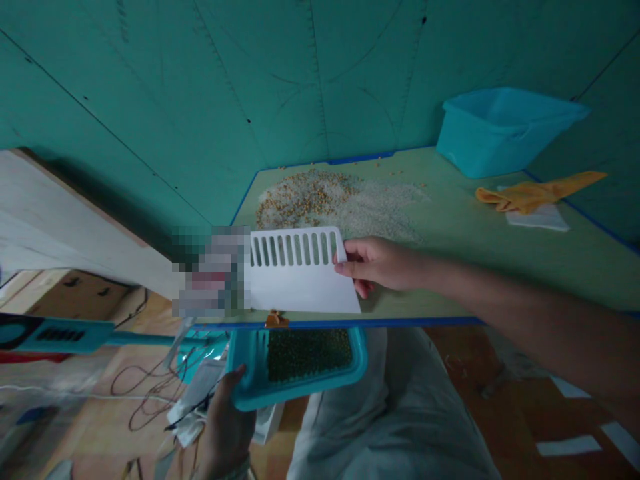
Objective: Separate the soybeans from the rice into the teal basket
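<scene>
My right hand point(367, 263) grips the right edge of a white plastic plate point(300, 287) with a row of slots along its far side. The plate is over the near part of the table, with its left end against a pixelated patch. Just beyond it, white rice-like grains point(383, 203) and yellow kernels point(295, 200) lie spread in a loose pile. Below the table's front edge, my left hand point(230, 413) is closed on the left rim of a turquoise tray point(300, 395). Small dark green grains point(310, 357) cover the tray's bottom.
At the back right of the table point(450, 220) stands a turquoise bin point(490, 137). An orange cloth point(535, 193) lies on a white sheet nearby. An orange-brown scrap point(276, 319) sits at the front edge. Cables point(150, 393) tangle on the floor at left.
</scene>
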### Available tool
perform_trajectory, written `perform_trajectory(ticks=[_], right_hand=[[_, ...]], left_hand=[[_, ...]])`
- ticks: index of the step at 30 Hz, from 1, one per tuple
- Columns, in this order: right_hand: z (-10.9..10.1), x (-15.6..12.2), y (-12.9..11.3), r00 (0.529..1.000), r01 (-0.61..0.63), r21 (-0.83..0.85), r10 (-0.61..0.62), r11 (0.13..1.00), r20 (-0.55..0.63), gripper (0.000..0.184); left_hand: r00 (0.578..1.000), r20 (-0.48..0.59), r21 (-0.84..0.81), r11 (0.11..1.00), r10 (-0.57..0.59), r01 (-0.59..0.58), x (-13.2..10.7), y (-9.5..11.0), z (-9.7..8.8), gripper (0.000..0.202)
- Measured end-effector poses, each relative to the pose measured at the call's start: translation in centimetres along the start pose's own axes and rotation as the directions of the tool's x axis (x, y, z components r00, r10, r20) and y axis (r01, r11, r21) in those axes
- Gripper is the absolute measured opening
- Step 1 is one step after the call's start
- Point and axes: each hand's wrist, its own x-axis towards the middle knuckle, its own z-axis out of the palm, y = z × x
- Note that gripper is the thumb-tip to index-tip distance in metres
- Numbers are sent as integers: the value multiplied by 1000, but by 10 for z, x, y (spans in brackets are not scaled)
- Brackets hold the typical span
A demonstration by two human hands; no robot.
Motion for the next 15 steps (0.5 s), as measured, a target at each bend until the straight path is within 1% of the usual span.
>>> perform_trajectory(ticks=[5, 10, 12, 13, 15], right_hand=[[1, -4, 0, 999, 13, -21, -12, 1000, 48, 12], [0, -8, -1, 994, 10, -33, -7, 999, 110, 11], [-3, -8, -2, 996, 37, -18, -35, 999, 83, 12], [-5, -9, -2, 998, 51, -14, -50, 999, 48, 12], [-8, -9, -5, 996, 69, -10, -70, 998, -58, 11]], left_hand=[[999, -52, -28, 1000, -14, 13, -1, 3, 3, 33], [998, -60, -42, 999, -22, 19, 2, 4, 3, 32], [998, -58, -23, 1000, -20, 19, 2, 4, 2, 33], [998, -60, -10, 1000, -22, 21, 2, 4, 2, 33], [997, -74, 7, 1000, -25, 26, 2, 3, 2, 33]])
